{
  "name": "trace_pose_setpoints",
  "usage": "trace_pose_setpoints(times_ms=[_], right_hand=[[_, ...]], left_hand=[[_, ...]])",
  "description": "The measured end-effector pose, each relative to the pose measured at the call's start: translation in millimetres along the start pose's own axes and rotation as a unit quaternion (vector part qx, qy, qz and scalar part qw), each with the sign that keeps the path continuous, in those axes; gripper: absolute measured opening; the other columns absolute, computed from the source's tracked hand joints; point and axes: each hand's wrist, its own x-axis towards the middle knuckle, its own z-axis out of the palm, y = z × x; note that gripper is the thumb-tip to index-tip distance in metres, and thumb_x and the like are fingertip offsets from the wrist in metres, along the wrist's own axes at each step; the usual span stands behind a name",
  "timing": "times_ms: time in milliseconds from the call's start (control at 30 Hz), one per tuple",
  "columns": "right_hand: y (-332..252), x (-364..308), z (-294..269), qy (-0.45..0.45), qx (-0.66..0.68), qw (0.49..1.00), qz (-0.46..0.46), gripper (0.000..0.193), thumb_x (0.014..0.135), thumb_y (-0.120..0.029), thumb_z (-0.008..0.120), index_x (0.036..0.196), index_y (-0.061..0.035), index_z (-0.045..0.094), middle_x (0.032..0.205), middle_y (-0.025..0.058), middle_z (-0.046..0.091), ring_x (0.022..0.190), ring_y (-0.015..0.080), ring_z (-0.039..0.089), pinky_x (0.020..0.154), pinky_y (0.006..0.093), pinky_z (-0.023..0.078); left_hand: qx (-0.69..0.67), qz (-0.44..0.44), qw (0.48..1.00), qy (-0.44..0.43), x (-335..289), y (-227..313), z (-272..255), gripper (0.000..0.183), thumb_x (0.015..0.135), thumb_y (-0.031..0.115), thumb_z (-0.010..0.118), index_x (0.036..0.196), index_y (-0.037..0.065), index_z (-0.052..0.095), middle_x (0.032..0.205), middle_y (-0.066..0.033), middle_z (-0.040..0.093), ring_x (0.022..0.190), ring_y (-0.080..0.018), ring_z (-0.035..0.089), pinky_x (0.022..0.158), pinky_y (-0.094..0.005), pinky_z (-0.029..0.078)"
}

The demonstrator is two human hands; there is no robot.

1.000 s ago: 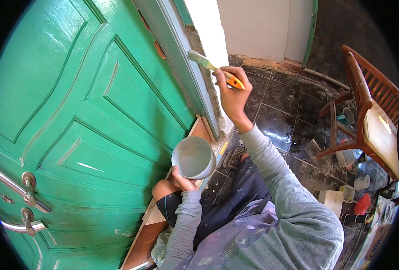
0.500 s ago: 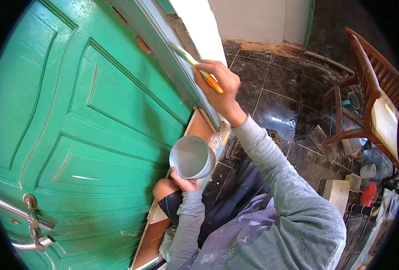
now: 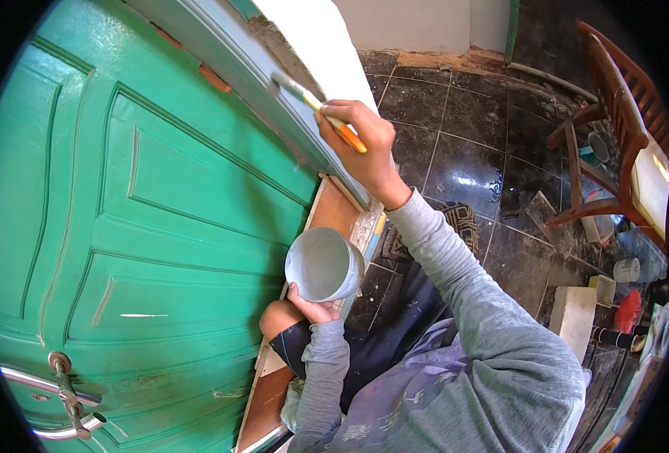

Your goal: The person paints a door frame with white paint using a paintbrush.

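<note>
My right hand [image 3: 363, 143] is closed around a paintbrush [image 3: 333, 126] with an orange, white and green handle. Its bristles touch the grey-blue door frame [image 3: 255, 64]. Lower down, my left hand [image 3: 312, 306] grips a round pail [image 3: 324, 264] by its side near the base. The pail is tilted with its mouth toward me; its inside is coated pale grey, and how much paint it holds I cannot tell. Left of the frame stands a green panelled door [image 3: 176, 204].
Metal door handles [image 3: 74, 400] jut out at the lower left. A wooden chair [image 3: 606, 136] stands at the right on dark floor tiles [image 3: 467, 162]. A white block [image 3: 574, 313], a red bag [image 3: 628, 309] and small containers lie near it. A patterned mat [image 3: 459, 223] is beyond my knee.
The brush and my right hand have shifted slightly left along the frame. The view has turned a little, so the door and chair sit differently. The pail stays in my left hand.
</note>
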Motion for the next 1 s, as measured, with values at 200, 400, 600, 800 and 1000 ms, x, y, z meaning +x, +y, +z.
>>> trace_pose_setpoints(times_ms=[200,400,600,800,1000], right_hand=[[31,-121,-43,-0.117,-0.07,0.982,0.132,0.015,0.077,-0.003,0.074,0.087,-0.0048,0.064,0.084,0.0116,0.067,0.072,0.0262,0.067,0.063,0.0326,0.053],[8,-20,-15,0.007,0.011,0.999,0.032,0.018,0.076,-0.002,0.076,0.09,-0.0034,0.065,0.089,0.0112,0.068,0.076,0.0242,0.068,0.066,0.0307,0.054],[34,-111,-26,-0.071,-0.016,0.989,0.129,0.019,0.076,-0.001,0.075,0.092,-0.0041,0.064,0.09,0.0111,0.068,0.077,0.0262,0.068,0.068,0.0318,0.054],[3,-68,-35,-0.07,-0.035,0.994,0.077,0.019,0.075,-0.001,0.075,0.09,-0.004,0.064,0.09,0.012,0.068,0.077,0.0256,0.069,0.067,0.0318,0.054],[26,-95,-23,-0.086,-0.036,0.995,0.042,0.021,0.074,-0.002,0.076,0.09,-0.0044,0.064,0.091,0.0109,0.067,0.076,0.0259,0.068,0.064,0.0322,0.055]], left_hand=[[0.018,0.024,0.999,0.03,-2,1,1,0.07,0.083,0.059,0.049,0.136,0.015,0.047,0.137,-0.0079,0.049,0.123,-0.0296,0.049,0.094,-0.0508,0.044],[0.03,0.04,0.998,0.028,0,1,-3,0.069,0.083,0.059,0.049,0.136,0.015,0.048,0.137,-0.0068,0.05,0.123,-0.0291,0.049,0.093,-0.0496,0.045],[-0.003,0.052,0.999,0.004,4,-2,-3,0.068,0.083,0.059,0.049,0.135,0.015,0.048,0.136,-0.0068,0.051,0.124,-0.029,0.048,0.093,-0.0496,0.044],[0.025,0.06,0.997,0.028,-3,0,-5,0.068,0.082,0.058,0.05,0.134,0.014,0.049,0.136,-0.0064,0.051,0.123,-0.0291,0.049,0.095,-0.0481,0.043],[0.012,0.068,0.997,0.027,-4,0,4,0.067,0.082,0.058,0.051,0.133,0.015,0.05,0.135,-0.0055,0.052,0.122,-0.0286,0.049,0.095,-0.0478,0.043]])
